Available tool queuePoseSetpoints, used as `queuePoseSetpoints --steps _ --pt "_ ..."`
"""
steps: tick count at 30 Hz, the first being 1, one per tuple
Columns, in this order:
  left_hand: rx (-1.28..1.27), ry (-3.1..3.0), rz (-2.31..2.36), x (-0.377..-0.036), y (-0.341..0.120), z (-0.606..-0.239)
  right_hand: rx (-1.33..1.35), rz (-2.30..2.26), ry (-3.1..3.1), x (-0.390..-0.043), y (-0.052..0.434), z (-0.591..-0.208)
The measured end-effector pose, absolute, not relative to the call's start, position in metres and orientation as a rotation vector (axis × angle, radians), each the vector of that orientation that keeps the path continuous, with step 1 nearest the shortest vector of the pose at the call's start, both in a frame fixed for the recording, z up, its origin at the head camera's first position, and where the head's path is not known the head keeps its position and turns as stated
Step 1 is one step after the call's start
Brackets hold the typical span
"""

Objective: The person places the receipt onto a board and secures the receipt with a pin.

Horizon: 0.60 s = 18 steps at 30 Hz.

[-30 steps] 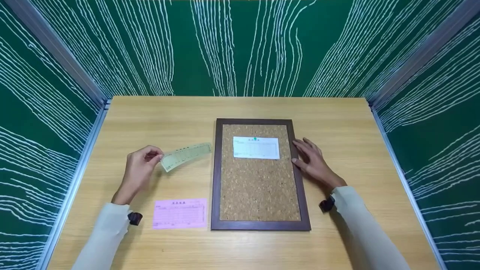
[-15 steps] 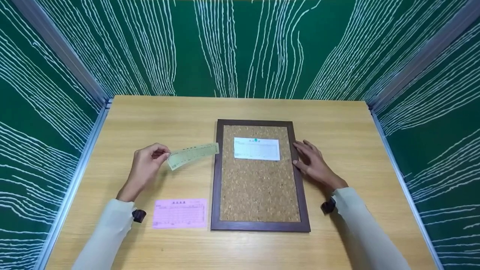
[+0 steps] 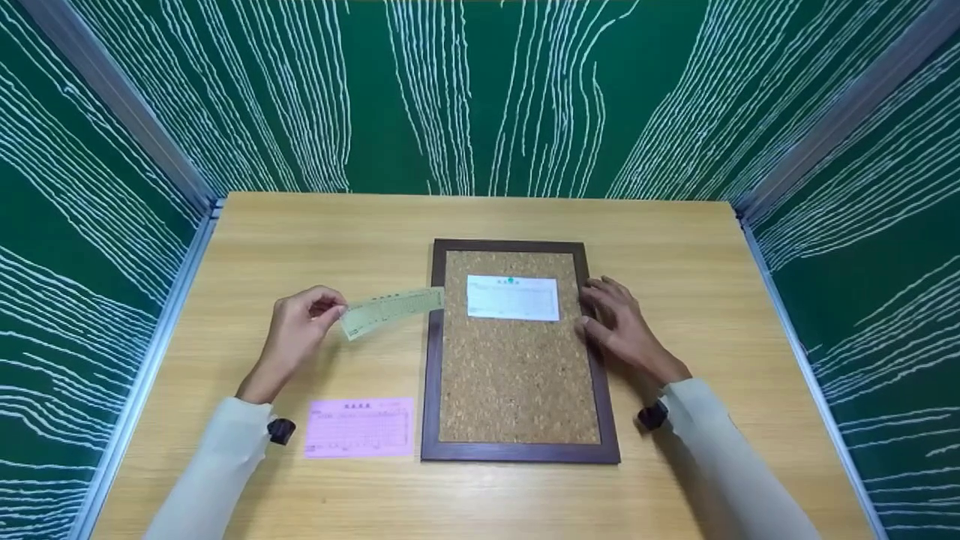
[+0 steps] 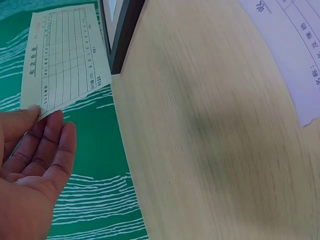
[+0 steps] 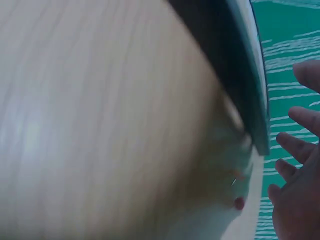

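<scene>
Between thumb and fingers my left hand (image 3: pixel 304 326) pinches the left end of a pale yellow-green printed slip (image 3: pixel 394 309). The slip is raised off the table, and its far end overlaps the left frame of a corkboard (image 3: pixel 517 382). In the left wrist view the slip (image 4: pixel 65 55) shows ruled lines and printed characters. A white slip (image 3: pixel 512 298) lies on the upper corkboard under a green pushpin (image 3: pixel 511 280). My right hand (image 3: pixel 626 326) is at the corkboard's right edge, fingers over its frame. The right wrist view shows its fingers (image 5: pixel 297 147) spread and gripping nothing.
A pink printed slip (image 3: pixel 360 427) lies on the wooden table (image 3: pixel 322 232), left of the corkboard. In the right wrist view a small red round thing (image 5: pixel 239 203) shows near the board's dark edge (image 5: pixel 230 55). Green walls with white lines surround the table.
The left hand has moved right with the yellow-green slip, whose far end now reaches over the corkboard frame. The right hand has shifted slightly inward over the right edge.
</scene>
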<state>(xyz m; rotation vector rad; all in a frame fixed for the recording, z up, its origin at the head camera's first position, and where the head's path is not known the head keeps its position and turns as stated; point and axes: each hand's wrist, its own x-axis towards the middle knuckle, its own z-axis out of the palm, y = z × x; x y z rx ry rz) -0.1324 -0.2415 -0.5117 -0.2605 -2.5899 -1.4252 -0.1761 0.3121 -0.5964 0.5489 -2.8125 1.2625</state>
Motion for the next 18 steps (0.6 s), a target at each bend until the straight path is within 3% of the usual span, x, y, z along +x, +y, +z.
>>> queuePoseSetpoints --steps 18 --pt "-0.282 -2.595 -1.437 -0.131 -0.228 -0.512 0.677 1.249 -2.785 -0.164 0.266 -0.579"
